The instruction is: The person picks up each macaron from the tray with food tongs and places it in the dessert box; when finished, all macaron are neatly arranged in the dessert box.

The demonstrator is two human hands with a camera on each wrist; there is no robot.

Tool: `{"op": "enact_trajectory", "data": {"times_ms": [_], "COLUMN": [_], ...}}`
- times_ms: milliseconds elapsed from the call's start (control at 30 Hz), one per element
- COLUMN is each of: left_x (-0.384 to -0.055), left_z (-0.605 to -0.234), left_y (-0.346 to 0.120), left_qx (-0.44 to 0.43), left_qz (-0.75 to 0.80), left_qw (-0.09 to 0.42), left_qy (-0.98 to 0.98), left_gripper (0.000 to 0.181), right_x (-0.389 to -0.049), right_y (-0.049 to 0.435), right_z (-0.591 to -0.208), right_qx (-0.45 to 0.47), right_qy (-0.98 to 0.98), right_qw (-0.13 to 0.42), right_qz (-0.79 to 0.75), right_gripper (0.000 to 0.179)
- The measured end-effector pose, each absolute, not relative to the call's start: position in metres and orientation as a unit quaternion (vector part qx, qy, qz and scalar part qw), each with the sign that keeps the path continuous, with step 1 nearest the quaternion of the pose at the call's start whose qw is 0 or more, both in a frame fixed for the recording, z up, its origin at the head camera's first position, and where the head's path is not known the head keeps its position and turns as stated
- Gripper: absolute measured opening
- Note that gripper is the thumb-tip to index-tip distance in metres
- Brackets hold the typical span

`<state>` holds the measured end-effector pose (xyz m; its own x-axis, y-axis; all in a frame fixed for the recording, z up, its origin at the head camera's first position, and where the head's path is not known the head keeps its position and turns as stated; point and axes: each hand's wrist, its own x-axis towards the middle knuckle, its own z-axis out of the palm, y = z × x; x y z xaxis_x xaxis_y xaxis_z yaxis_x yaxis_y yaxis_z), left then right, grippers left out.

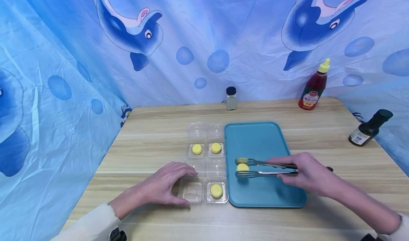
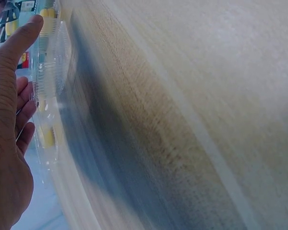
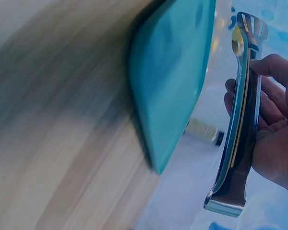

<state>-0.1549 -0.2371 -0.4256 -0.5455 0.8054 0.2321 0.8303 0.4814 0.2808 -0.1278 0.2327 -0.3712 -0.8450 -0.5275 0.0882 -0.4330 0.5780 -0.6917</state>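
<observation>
My right hand (image 1: 308, 173) grips a pair of metal tongs (image 3: 245, 124) over the blue tray (image 1: 255, 138). Between the tong tips a yellow round cake (image 1: 242, 167) is held, near the tray's left edge. My left hand (image 1: 167, 184) is at the near left cup of a clear plastic container (image 1: 192, 191), thumb and fingers spread around its side; the left wrist view shows the fingers beside the clear plastic. Three other yellow cakes sit in container cups: one near right (image 1: 216, 191), one far left (image 1: 197, 149), one far right (image 1: 216, 148). The near left cup holds no cake.
A small jar with a black lid (image 1: 231, 98) stands at the table's back edge. A red sauce bottle (image 1: 313, 88) is at the back right, and a dark bottle (image 1: 369, 128) at the right edge. Raised clear lids (image 1: 205, 130) stand behind the far cups.
</observation>
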Motion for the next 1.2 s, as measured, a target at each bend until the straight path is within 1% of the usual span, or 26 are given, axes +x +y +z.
{"op": "enact_trajectory", "data": {"times_ms": [367,633,867,1200], "left_x": [-0.154,-0.154,-0.154,-0.156], "left_z": [-0.426,-0.427,-0.426,-0.426], "left_y": [-0.237,-0.236,-0.235,-0.234], "left_qx": [-0.474,-0.471,-0.473,-0.476], "left_qz": [-0.18,-0.178,-0.175,-0.183], "left_qw": [0.028,0.023,0.026,0.029], "left_qy": [-0.862,-0.864,-0.863,-0.86], "left_gripper": [0.087,0.087,0.088,0.09], "right_x": [-0.132,-0.132,-0.131,-0.129], "right_y": [0.184,0.147,0.124,0.102], "right_z": [-0.368,-0.372,-0.383,-0.388], "right_qx": [-0.303,-0.35,-0.383,-0.373], "right_qy": [0.87,0.849,0.838,0.844], "right_qw": [0.088,0.099,0.094,0.09], "right_qz": [-0.379,-0.384,-0.378,-0.373], "right_gripper": [0.049,0.047,0.046,0.048]}}
